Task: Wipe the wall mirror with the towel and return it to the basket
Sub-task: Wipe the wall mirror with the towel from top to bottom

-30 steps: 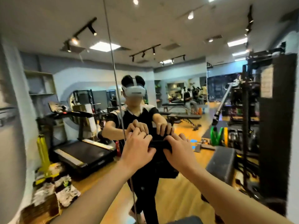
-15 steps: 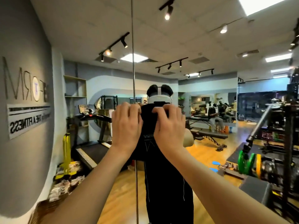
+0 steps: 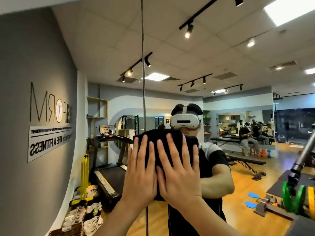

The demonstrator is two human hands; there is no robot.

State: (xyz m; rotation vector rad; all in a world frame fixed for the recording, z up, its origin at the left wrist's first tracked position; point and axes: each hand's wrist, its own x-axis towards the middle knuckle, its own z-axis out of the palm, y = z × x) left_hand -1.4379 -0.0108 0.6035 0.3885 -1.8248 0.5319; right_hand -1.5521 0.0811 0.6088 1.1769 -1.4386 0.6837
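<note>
Against smooth mirror (image 3: pixel 221 48), flat left hand (image 3: pixel 139 178) and right hand (image 3: pixel 179 174) press soft black towel (image 3: pixel 160 135).

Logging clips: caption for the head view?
Both hands, left and right, press a black towel flat on the mirror.

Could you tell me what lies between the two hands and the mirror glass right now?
The black towel: in the head view, left hand and right hand press it flat against the mirror.

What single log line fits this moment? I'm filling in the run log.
stage: wiping | both hands: left, right, flat, pressing folded black cloth towel on wall mirror | basket return: not yet done
</note>
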